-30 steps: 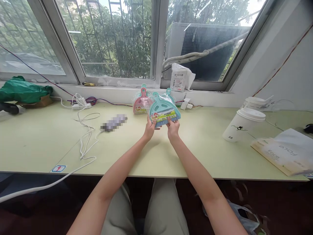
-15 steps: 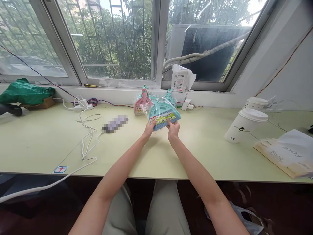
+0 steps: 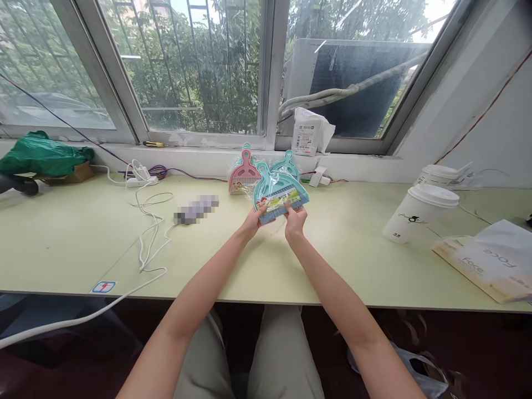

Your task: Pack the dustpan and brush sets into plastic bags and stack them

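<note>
Both my hands hold a teal dustpan and brush set [image 3: 276,183] in clear plastic wrap, raised over the table with its handle pointing away. My left hand [image 3: 251,220] grips the lower left corner, thumb on the front. At the lower right edge, my right hand [image 3: 295,220] pinches it, thumb beside the yellow-green label. Blue bristles show along the bottom. Behind it, a row of wrapped dustpan sets with a pink one [image 3: 245,172] in front stands against the wall. Another teal dustpan set [image 3: 288,162] is partly hidden behind the held one.
On the pale table [image 3: 332,266] are a white cup [image 3: 419,213], a tissue pack [image 3: 486,260], white cables [image 3: 147,244] and a blurred-out object [image 3: 196,210]. A green bag [image 3: 41,155] lies far left. A white package [image 3: 310,133] and a yellow-handled tool [image 3: 153,144] rest on the sill.
The held dustpan set has tilted slightly, so its front and label face me a little more. Both hands keep their grip, and the view has shifted slightly.
</note>
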Tool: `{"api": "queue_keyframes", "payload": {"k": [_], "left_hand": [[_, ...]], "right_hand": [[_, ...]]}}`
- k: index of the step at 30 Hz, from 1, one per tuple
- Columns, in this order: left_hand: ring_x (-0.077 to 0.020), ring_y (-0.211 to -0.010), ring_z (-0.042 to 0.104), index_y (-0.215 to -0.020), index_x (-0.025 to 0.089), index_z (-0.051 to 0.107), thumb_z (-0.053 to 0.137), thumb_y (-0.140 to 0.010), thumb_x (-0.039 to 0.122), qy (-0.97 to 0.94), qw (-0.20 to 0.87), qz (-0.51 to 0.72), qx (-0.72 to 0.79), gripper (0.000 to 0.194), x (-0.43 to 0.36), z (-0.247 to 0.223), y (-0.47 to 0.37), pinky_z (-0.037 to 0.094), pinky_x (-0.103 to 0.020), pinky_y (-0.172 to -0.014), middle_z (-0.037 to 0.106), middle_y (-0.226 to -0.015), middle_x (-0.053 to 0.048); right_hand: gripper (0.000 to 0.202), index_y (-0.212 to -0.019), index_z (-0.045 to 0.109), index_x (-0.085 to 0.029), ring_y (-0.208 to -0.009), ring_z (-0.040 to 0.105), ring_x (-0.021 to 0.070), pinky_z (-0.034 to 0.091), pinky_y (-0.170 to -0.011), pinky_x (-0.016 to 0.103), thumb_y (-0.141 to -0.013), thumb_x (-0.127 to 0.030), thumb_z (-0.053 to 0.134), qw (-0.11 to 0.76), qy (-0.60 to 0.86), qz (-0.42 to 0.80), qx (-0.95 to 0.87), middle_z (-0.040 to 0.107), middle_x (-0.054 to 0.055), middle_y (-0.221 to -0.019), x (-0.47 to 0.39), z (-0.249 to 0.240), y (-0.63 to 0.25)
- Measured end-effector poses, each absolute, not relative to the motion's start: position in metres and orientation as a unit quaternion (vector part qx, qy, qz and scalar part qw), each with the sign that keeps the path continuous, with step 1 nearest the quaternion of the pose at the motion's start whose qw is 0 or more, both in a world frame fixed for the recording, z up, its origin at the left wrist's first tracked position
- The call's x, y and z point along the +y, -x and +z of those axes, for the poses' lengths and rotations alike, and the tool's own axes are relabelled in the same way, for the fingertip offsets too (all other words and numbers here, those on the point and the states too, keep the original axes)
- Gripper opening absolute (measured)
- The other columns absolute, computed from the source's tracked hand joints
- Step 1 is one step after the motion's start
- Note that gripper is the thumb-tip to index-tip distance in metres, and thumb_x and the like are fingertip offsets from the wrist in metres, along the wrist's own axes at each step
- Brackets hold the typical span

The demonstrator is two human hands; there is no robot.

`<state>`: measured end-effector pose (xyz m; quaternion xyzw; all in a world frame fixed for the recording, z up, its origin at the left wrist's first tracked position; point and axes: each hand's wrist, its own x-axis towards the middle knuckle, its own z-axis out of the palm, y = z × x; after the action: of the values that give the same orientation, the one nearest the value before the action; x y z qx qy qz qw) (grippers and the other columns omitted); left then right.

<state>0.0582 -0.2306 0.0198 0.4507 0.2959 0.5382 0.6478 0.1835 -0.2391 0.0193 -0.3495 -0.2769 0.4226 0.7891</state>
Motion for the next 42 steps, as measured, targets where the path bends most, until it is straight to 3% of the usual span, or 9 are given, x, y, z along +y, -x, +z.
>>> {"api": "queue_keyframes", "payload": {"k": [6,13,19,22,25,30,36,39,42], "left_hand": [[-0.0251,-0.087,0.068,-0.120,0.017,0.051,0.069,-0.078,0.032,-0.474,0.642,0.517,0.309,0.049,-0.233,0.019,-0.056,0.057,-0.039,-0.073,0.062,-0.120,-0.014],[-0.0190,-0.072,0.067,-0.111,0.013,0.051,0.060,-0.077,0.021,-0.434,0.561,0.606,0.360,0.037,-0.212,0.022,-0.035,0.058,-0.032,-0.058,0.065,-0.105,-0.012],[-0.0181,-0.071,0.067,-0.111,0.016,0.048,0.056,-0.078,0.021,-0.424,0.506,0.656,0.366,0.035,-0.208,0.026,-0.017,0.058,-0.031,-0.059,0.064,-0.099,-0.009],[-0.0185,-0.069,0.067,-0.109,0.017,0.048,0.057,-0.076,0.019,-0.402,0.490,0.659,0.405,0.034,-0.206,0.024,-0.012,0.058,-0.033,-0.057,0.063,-0.098,-0.008],[-0.0195,-0.069,0.067,-0.109,0.016,0.049,0.059,-0.075,0.018,-0.388,0.490,0.663,0.412,0.035,-0.203,0.023,-0.008,0.058,-0.035,-0.055,0.062,-0.098,-0.009],[-0.0191,-0.067,0.067,-0.113,0.016,0.050,0.059,-0.076,0.019,-0.367,0.496,0.679,0.397,0.038,-0.203,0.024,-0.006,0.058,-0.035,-0.053,0.061,-0.106,-0.011],[-0.0181,-0.065,0.066,-0.118,0.014,0.050,0.058,-0.077,0.017,-0.337,0.518,0.669,0.413,0.042,-0.201,0.022,-0.010,0.057,-0.031,-0.051,0.064,-0.102,-0.010],[-0.0204,-0.070,0.068,-0.117,0.013,0.051,0.059,-0.076,0.016,-0.319,0.524,0.671,0.418,0.042,-0.202,0.023,-0.011,0.057,-0.031,-0.054,0.065,-0.098,-0.010],[-0.0209,-0.067,0.068,-0.119,0.012,0.050,0.057,-0.078,0.015,-0.324,0.532,0.664,0.414,0.042,-0.203,0.025,-0.010,0.055,-0.029,-0.050,0.066,-0.097,-0.011]], "right_hand": [[0.033,-0.103,0.058,-0.015,-0.097,0.065,0.0170,0.055,-0.083,0.029,-0.072,-0.019,0.068,0.765,0.337,0.467,-0.287,0.067,0.009,-0.109,-0.236,0.020,-0.191],[0.029,-0.103,0.060,-0.015,-0.084,0.067,0.0161,0.055,-0.071,0.027,-0.082,-0.034,0.063,0.603,0.388,0.553,-0.424,0.069,0.008,-0.098,-0.234,0.024,-0.197],[0.040,-0.118,0.063,-0.024,-0.073,0.059,0.0147,0.042,-0.066,0.024,-0.085,-0.046,0.059,0.383,0.494,0.245,-0.741,0.065,0.000,-0.074,-0.240,0.013,-0.196],[0.037,-0.126,0.057,-0.028,-0.075,0.061,0.0170,0.039,-0.066,0.026,-0.091,-0.038,0.054,0.229,0.525,0.048,-0.818,0.067,0.002,-0.079,-0.244,0.006,-0.187],[0.035,-0.126,0.055,-0.023,-0.079,0.064,0.0220,0.039,-0.066,0.028,-0.094,-0.035,0.047,0.145,0.591,-0.075,-0.790,0.069,0.008,-0.086,-0.243,0.002,-0.185],[0.050,-0.144,0.034,-0.019,-0.078,0.063,0.0218,0.041,-0.064,0.028,-0.094,-0.022,0.041,0.154,0.697,-0.099,-0.693,0.068,0.009,-0.086,-0.236,0.004,-0.208],[0.047,-0.136,0.047,-0.026,-0.117,0.047,0.0213,0.042,-0.085,0.030,-0.093,-0.010,0.035,0.223,0.461,-0.227,-0.829,0.055,0.009,-0.129,-0.245,0.013,-0.202],[0.055,-0.140,0.043,-0.026,-0.113,0.048,0.0195,0.041,-0.088,0.030,-0.091,-0.004,0.032,0.184,0.376,-0.242,-0.875,0.056,0.008,-0.127,-0.247,0.013,-0.189],[0.056,-0.139,0.044,-0.022,-0.102,0.050,0.0212,0.040,-0.079,0.031,-0.089,-0.002,0.033,0.178,0.431,-0.256,-0.847,0.060,0.011,-0.115,-0.243,0.010,-0.188]]}}
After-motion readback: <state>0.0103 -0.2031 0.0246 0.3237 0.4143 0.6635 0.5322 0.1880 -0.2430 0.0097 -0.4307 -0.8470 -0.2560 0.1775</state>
